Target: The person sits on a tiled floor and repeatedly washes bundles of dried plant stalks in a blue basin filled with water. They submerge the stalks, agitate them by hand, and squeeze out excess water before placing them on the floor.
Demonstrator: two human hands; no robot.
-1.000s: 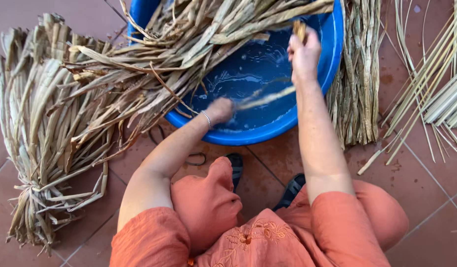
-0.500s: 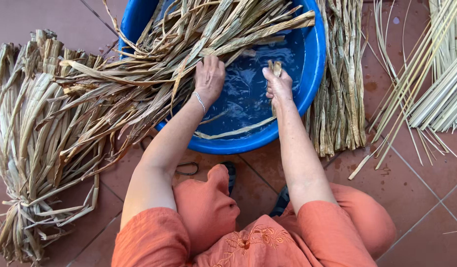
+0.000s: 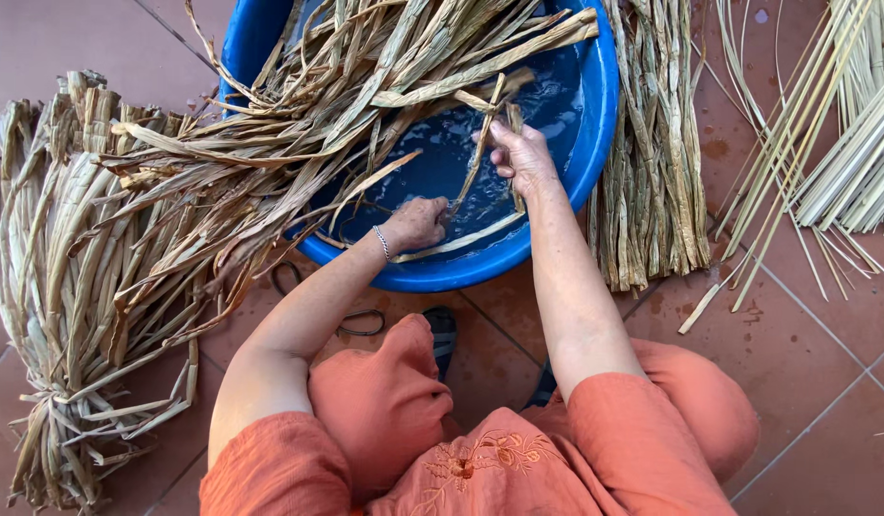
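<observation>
The right hand [image 3: 520, 153] is clenched on a dried leaf strip [image 3: 480, 158], held upright over the water in the blue basin [image 3: 595, 143]. The left hand [image 3: 418, 222], closed around the strip's lower end, sits below and beside that grip. A leaf bundle [image 3: 270, 143] lies across the rim just left of it.

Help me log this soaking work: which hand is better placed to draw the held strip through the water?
Probably the left. The right hand pinches the strip up high, while the left hand grips low by the water in the blue basin, so it could slide along.
</observation>
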